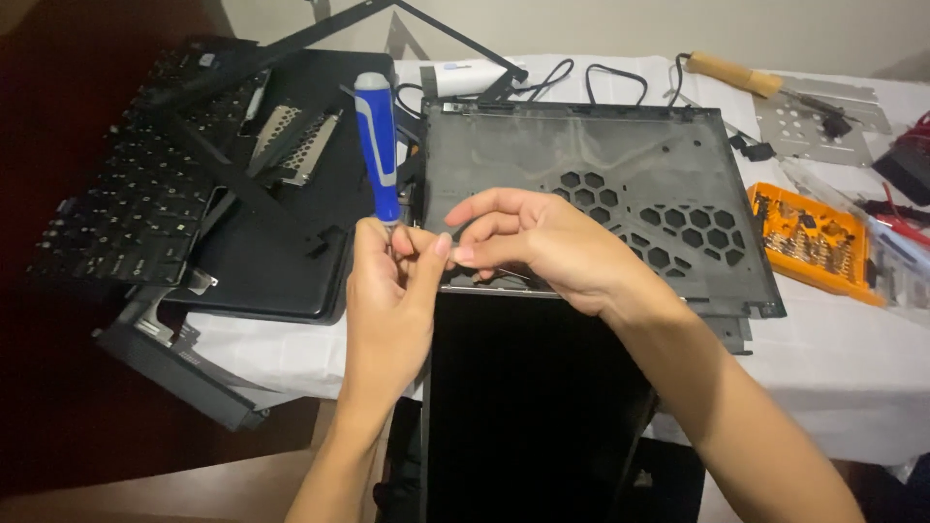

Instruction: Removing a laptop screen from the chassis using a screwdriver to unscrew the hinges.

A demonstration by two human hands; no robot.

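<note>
My left hand holds a blue and white screwdriver upright, handle up, its tip hidden behind my fingers. My right hand reaches across with fingertips pinched together, touching my left thumb at the near left corner of a dark grey laptop lid shell with hexagonal holes. A black screen panel hangs from that shell's near edge down toward me. Whether the right fingers pinch a small part I cannot tell.
A detached black keyboard and a black laptop base with a metal bracket lie at the left. An orange bit tray, a wooden-handled tool, a metal plate and black cables sit on the white tablecloth.
</note>
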